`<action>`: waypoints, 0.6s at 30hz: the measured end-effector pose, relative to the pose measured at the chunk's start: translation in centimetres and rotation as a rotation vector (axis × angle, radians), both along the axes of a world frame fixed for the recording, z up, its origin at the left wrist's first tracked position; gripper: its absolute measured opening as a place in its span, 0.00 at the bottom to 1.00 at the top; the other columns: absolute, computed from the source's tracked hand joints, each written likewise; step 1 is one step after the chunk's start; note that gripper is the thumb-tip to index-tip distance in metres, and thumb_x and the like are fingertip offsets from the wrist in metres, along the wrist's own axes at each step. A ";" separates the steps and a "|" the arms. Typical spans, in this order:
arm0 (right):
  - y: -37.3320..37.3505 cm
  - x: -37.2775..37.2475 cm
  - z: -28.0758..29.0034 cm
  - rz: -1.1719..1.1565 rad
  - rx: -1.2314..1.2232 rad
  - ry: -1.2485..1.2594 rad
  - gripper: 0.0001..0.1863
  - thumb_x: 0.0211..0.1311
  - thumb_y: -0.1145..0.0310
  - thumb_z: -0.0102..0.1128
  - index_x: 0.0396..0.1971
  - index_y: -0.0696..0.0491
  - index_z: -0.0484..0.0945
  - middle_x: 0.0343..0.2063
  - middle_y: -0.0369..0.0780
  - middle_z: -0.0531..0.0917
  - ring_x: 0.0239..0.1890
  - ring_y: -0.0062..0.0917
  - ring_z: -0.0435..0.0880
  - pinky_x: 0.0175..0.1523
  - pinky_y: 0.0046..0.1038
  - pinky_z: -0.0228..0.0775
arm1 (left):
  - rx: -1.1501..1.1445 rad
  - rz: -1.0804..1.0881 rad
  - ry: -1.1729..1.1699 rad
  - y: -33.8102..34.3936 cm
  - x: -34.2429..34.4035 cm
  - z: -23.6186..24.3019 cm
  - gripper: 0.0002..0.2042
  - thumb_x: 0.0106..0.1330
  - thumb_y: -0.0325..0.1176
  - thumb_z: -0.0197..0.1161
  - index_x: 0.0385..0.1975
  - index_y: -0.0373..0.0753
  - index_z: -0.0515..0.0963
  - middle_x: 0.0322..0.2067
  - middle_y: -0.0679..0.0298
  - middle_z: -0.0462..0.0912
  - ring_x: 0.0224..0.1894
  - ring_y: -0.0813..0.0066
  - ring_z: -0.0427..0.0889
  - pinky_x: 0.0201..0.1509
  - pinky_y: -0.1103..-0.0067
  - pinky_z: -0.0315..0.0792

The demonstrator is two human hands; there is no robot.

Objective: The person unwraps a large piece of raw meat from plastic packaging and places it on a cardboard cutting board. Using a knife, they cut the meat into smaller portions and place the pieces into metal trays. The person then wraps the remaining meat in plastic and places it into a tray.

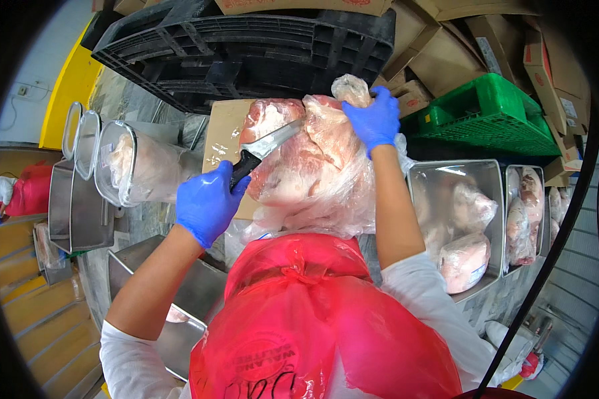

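Observation:
In my blue-gloved left hand is a black-handled knife, its wide steel blade angled up to the right over a large slab of raw pink meat. The meat rests in loose clear plastic on a cardboard sheet. My blue-gloved right hand grips the crumpled, plastic-covered upper right end of the meat. Whether the blade touches the surface is unclear. A red plastic apron covers my front, just below the meat.
Black pallet beyond the meat; green plastic pallet and cardboard boxes at right. Steel tubs with bagged meat at right, more tubs and bag-lined containers at left. A co-worker in red at far left.

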State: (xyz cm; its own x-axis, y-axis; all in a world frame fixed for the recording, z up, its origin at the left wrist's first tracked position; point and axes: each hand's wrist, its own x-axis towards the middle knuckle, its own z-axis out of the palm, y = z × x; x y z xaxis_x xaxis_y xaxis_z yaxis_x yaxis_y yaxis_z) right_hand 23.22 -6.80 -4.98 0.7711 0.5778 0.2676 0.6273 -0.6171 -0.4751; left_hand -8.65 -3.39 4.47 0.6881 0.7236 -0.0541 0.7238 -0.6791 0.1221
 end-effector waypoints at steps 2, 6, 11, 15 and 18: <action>-1.5 0.7 3.0 -0.021 -0.164 0.012 0.37 0.47 0.45 0.66 0.54 0.53 0.70 0.49 0.53 0.75 0.51 0.43 0.76 0.55 0.41 0.69 | -0.012 -0.004 0.048 0.1 0.9 1.4 0.16 0.62 0.45 0.59 0.37 0.37 0.75 0.23 0.52 0.81 0.26 0.52 0.81 0.28 0.63 0.74; -2.2 0.0 4.4 0.290 -0.057 -0.151 0.26 0.54 0.49 0.59 0.45 0.54 0.77 0.41 0.49 0.79 0.49 0.41 0.77 0.55 0.41 0.66 | 0.069 -0.111 0.144 1.1 2.7 4.7 0.15 0.62 0.45 0.58 0.32 0.37 0.74 0.23 0.53 0.81 0.27 0.53 0.82 0.30 0.63 0.75; 1.6 -5.8 -1.4 0.418 -0.051 -0.283 0.19 0.58 0.53 0.55 0.38 0.53 0.78 0.38 0.48 0.80 0.43 0.40 0.78 0.50 0.40 0.67 | 0.159 -0.193 0.196 4.1 3.1 8.0 0.16 0.63 0.45 0.58 0.35 0.37 0.75 0.25 0.52 0.82 0.29 0.54 0.82 0.32 0.63 0.75; 2.1 -7.2 -1.1 0.373 -0.039 -0.240 0.19 0.61 0.51 0.52 0.35 0.53 0.79 0.36 0.48 0.82 0.39 0.40 0.81 0.45 0.41 0.70 | 0.167 -0.132 0.204 6.1 0.9 9.3 0.18 0.63 0.47 0.57 0.40 0.36 0.76 0.26 0.51 0.82 0.31 0.52 0.82 0.34 0.63 0.75; 2.7 -7.4 -1.7 0.380 -0.164 -0.194 0.20 0.62 0.51 0.50 0.28 0.52 0.81 0.28 0.46 0.83 0.31 0.40 0.82 0.39 0.41 0.71 | 0.120 -0.096 0.198 6.6 -0.2 9.2 0.20 0.62 0.48 0.58 0.42 0.35 0.76 0.26 0.50 0.82 0.30 0.50 0.81 0.34 0.63 0.75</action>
